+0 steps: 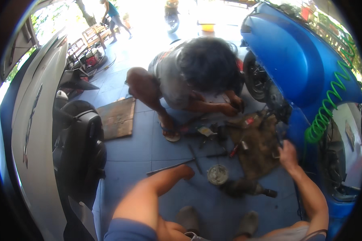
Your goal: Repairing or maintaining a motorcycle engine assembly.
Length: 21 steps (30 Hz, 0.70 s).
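My right hand (288,155) reaches out on the right, beside the lower edge of a blue scooter (295,60) and the right side of a dirty brown cloth (256,154). Its fingers are closed around something dark and thin that I cannot make out. My left hand (185,172) hangs over the floor left of a round container (217,174); its fingers are blurred and hidden. On the cloth lie a red-handled tool (233,151) and a small red item (249,120). A dark power tool (245,188) rests on the tiles nearer to me.
A co-worker (207,66) squats opposite, both hands close together near the scooter's wheel (255,76). A T-shaped metal bar (194,158) lies on the floor. A green coiled hose (330,104) hangs over the scooter. Left stand a pale motorbike (36,120) and a stained board (118,118).
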Motion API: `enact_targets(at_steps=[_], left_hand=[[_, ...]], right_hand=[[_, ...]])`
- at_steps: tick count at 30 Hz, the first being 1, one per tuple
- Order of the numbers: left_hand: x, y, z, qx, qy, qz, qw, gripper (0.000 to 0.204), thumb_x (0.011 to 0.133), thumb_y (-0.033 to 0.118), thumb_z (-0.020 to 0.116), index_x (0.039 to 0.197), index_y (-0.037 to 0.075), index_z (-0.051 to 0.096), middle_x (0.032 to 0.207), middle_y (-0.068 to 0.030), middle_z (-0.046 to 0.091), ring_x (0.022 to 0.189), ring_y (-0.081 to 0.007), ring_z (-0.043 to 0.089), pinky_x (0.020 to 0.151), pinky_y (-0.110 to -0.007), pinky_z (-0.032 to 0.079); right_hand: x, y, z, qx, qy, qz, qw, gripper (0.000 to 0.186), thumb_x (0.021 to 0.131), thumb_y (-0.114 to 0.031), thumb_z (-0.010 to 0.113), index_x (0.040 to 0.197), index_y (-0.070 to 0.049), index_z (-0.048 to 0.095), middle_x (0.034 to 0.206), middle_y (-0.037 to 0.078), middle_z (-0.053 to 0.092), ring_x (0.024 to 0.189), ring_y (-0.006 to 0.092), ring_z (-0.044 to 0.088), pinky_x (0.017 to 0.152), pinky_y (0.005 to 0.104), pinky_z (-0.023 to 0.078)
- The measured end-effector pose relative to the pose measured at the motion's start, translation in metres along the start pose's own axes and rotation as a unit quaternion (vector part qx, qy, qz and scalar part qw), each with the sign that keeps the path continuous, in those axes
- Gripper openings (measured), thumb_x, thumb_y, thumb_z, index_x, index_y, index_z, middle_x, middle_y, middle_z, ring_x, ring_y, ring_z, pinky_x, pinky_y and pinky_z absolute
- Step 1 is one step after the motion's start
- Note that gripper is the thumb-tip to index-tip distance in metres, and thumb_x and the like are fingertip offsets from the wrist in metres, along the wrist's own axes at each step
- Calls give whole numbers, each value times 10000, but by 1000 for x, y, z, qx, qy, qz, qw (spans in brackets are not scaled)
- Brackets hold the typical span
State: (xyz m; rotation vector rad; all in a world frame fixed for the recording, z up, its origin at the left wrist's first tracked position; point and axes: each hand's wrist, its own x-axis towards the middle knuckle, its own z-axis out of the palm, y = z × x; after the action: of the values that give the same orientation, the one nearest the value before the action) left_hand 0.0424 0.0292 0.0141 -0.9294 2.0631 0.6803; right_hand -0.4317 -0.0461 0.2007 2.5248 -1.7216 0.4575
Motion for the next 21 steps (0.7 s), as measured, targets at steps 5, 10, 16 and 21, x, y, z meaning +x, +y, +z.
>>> enact_targets(at_steps=[5,10,16,21], left_hand=[[42,-12,24,41,58,21,997,217,822,93,659,983,-5,766,1000,-203,748,937,-336,728,792,-475,578],[21,1,2,26,39,10,999,232,814,99,675,1005,5,765,1041,-191,747,983,-338,719,816,-479,572],[18,1,4,23,41,7,999,255,807,117,700,1033,18,766,1085,-179,742,1037,-345,703,858,-490,560],[20,1,4,2,37,1,999,265,800,122,710,1040,28,770,1099,-169,742,1049,-340,700,872,-487,553]], right_hand=[[-6,9,2,4,-5,14,1000,322,959,-112,574,1202,81,486,1097,304,595,1036,489,573,903,527,454],[-4,14,8,-14,-16,34,999,396,985,-134,550,1279,117,467,1181,348,577,1094,510,557,954,531,444],[-3,14,9,-19,-25,39,999,433,998,-142,533,1321,137,455,1258,373,555,1164,524,539,1020,526,429],[-6,21,15,-43,-18,42,998,446,1010,-157,528,1334,141,456,1287,379,548,1198,522,529,1040,522,421]])
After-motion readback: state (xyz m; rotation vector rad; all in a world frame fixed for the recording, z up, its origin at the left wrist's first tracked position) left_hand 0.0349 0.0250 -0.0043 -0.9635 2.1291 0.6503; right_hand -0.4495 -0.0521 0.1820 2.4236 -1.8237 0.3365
